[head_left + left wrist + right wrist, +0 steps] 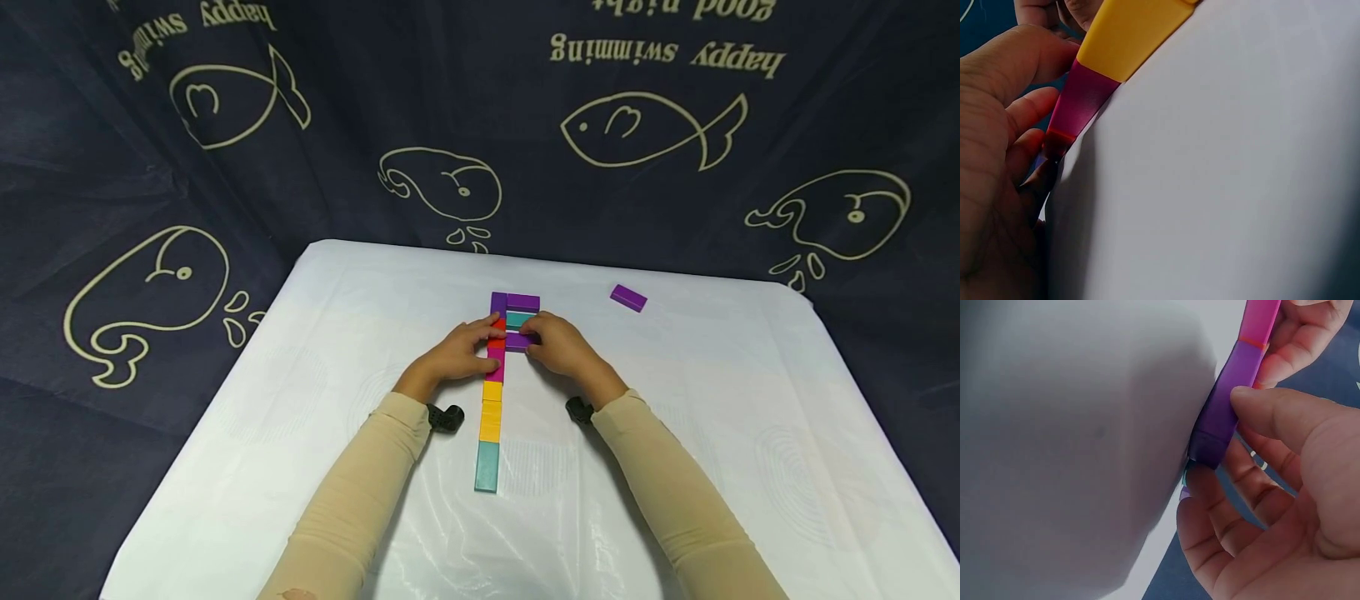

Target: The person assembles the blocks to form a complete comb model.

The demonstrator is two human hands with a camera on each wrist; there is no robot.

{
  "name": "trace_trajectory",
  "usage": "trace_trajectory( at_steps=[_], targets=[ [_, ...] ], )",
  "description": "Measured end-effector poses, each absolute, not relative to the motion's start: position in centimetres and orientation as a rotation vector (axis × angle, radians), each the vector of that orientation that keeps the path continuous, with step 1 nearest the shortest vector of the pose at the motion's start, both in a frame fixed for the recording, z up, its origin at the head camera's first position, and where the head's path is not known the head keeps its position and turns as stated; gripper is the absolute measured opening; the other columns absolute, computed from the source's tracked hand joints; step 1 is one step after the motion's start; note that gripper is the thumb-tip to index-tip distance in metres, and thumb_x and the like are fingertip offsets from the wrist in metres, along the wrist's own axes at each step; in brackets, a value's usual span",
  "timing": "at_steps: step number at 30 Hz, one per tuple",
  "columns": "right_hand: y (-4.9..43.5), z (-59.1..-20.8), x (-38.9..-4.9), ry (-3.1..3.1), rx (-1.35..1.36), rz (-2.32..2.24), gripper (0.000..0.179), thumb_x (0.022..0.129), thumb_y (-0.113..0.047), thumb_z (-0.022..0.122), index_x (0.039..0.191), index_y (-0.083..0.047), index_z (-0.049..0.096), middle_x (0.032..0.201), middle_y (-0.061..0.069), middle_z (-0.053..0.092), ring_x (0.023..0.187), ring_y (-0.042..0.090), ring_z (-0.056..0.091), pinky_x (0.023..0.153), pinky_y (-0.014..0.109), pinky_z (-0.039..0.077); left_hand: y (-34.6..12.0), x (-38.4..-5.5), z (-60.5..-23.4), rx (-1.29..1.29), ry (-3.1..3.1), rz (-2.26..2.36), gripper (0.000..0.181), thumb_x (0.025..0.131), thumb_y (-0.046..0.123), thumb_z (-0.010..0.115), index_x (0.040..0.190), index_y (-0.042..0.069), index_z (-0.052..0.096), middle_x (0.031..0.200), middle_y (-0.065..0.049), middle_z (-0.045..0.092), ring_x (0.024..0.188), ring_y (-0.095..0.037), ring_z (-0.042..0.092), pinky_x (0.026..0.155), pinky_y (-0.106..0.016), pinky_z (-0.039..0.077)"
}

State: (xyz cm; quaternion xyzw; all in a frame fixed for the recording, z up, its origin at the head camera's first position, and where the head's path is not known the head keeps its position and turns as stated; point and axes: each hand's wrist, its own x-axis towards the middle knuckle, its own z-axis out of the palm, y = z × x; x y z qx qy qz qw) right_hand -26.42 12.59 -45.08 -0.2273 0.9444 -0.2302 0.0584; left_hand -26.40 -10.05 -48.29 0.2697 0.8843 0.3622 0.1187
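Observation:
A straight column of coloured blocks runs down the table in the head view: purple (498, 302), red (497, 342), magenta (496, 371), yellow (490, 421) and teal (487, 467). My left hand (459, 352) rests along the column's left side, fingertips at the red block and thumb at the magenta one. On the right, my right hand (562, 344) pinches a purple block (1225, 403) between thumb and fingers. That block's left end meets the column. Above it lie a teal block (516, 320) and another purple block (522, 302), both standing out rightward from the column.
One loose purple block (628, 297) lies farther back to the right. White cloth covers the table (300, 333), and a dark curtain (420, 100) with fish and whale drawings hangs behind its far edge.

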Motion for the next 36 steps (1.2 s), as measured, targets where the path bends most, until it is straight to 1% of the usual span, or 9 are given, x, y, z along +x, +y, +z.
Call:
trace_trajectory(
  at_steps=[10, 21, 28, 32, 36],
  targets=[
    [12.5, -45.0, -26.3, 2.870, -0.679, -0.707, 0.028, 0.090, -0.007, 0.069, 0.118, -0.002, 0.069, 0.115, 0.013, 0.064, 0.106, 0.028, 0.059, 0.103, 0.045, 0.044, -10.1, -26.5, -48.4, 0.789, 2.585, 1.067, 0.054, 0.086, 0.023, 0.071, 0.138, 0.014, 0.058, 0.163, 0.001, 0.024, 0.148, -0.021, 0.024, 0.122, -0.040, 0.008],
    [12.5, -45.1, -26.5, 2.859, -0.686, -0.706, 0.030, 0.090, -0.007, 0.069, 0.119, -0.002, 0.068, 0.117, 0.014, 0.063, 0.108, 0.030, 0.058, 0.105, 0.046, 0.043, -10.1, -26.5, -48.5, 0.786, 2.589, 1.062, 0.053, 0.086, 0.023, 0.072, 0.137, 0.015, 0.059, 0.163, 0.002, 0.024, 0.148, -0.020, 0.024, 0.122, -0.039, 0.008],
    [13.0, -44.9, -26.6, 2.829, -0.665, -0.760, 0.033, 0.089, -0.012, 0.071, 0.121, -0.002, 0.067, 0.118, 0.015, 0.061, 0.107, 0.030, 0.057, 0.104, 0.046, 0.044, -10.1, -26.5, -48.4, 0.793, 2.585, 1.064, 0.053, 0.087, 0.023, 0.072, 0.138, 0.014, 0.058, 0.163, 0.002, 0.024, 0.148, -0.021, 0.024, 0.122, -0.039, 0.008],
    [13.9, -44.7, -26.8, 2.820, -0.611, -0.838, 0.032, 0.091, -0.013, 0.070, 0.121, -0.002, 0.067, 0.118, 0.016, 0.062, 0.106, 0.030, 0.058, 0.101, 0.046, 0.046, -10.0, -26.4, -48.3, 0.771, 2.575, 1.071, 0.053, 0.087, 0.023, 0.072, 0.137, 0.016, 0.058, 0.163, 0.004, 0.023, 0.148, -0.021, 0.023, 0.122, -0.040, 0.007],
    [15.6, -44.5, -27.1, 2.829, -0.557, -0.929, 0.030, 0.092, -0.012, 0.068, 0.120, -0.002, 0.066, 0.117, 0.017, 0.063, 0.103, 0.031, 0.059, 0.092, 0.047, 0.050, -9.9, -26.4, -48.3, 0.754, 2.573, 1.073, 0.052, 0.087, 0.023, 0.072, 0.137, 0.016, 0.059, 0.163, 0.005, 0.023, 0.149, -0.020, 0.022, 0.122, -0.039, 0.006]
  ],
)
